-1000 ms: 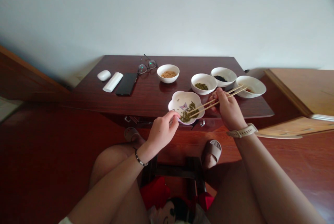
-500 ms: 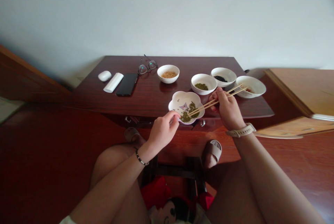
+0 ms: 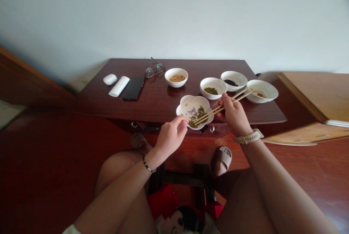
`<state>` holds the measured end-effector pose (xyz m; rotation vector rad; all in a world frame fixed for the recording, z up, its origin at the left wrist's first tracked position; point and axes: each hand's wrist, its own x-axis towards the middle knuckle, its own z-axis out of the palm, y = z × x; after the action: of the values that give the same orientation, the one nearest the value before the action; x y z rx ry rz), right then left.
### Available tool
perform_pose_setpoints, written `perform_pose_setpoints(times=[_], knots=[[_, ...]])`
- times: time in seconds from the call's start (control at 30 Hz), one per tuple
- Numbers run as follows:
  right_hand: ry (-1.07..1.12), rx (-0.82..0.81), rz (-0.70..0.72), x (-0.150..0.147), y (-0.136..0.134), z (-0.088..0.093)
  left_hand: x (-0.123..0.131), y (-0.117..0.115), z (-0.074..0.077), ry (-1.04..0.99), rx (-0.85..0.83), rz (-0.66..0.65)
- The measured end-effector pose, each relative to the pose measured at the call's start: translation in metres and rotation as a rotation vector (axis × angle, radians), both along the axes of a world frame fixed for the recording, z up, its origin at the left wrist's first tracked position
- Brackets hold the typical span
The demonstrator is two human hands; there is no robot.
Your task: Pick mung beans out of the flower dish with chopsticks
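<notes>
A flower-shaped white dish (image 3: pixel 183 108) with green beans (image 3: pixel 201 111) in it sits at the table's front edge. My left hand (image 3: pixel 174 134) is closed on its near left rim. In my right hand (image 3: pixel 233 114) is a pair of wooden chopsticks (image 3: pixel 218 109), their tips down among the beans near the dish's front rim. Just behind the dish stands a white bowl (image 3: pixel 213 95) of green beans. Beside that bowl is one with black beans (image 3: pixel 233 87), and farther right a larger bowl (image 3: pixel 265 99) with a few reddish and pale pieces.
A bowl of yellowish beans (image 3: pixel 176 83) stands at mid-table. Left of it lie glasses (image 3: pixel 155 71), a black phone (image 3: pixel 133 88), a white case (image 3: pixel 119 86) and a small white rounded case (image 3: pixel 109 79). A wooden cabinet (image 3: pixel 313 92) is at the right.
My right hand has shifted slightly left, and the chopstick tips have moved a little left and down within the dish. My left hand stays at the rim.
</notes>
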<state>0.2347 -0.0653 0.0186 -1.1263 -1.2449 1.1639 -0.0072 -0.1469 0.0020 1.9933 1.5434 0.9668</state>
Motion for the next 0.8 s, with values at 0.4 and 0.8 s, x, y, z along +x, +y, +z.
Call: perform_pose_setpoints(times=[0.4, 0.8], knots=[[0.089, -0.012, -0.043, 0.009, 0.001, 0.005, -0.001, 0.004, -0.001, -0.034, -0.024, 0.022], [0.365, 0.206, -0.329, 0.025, 0.042, 0.014, 0.001, 0.016, 0.001, -0.058, -0.047, 0.016]])
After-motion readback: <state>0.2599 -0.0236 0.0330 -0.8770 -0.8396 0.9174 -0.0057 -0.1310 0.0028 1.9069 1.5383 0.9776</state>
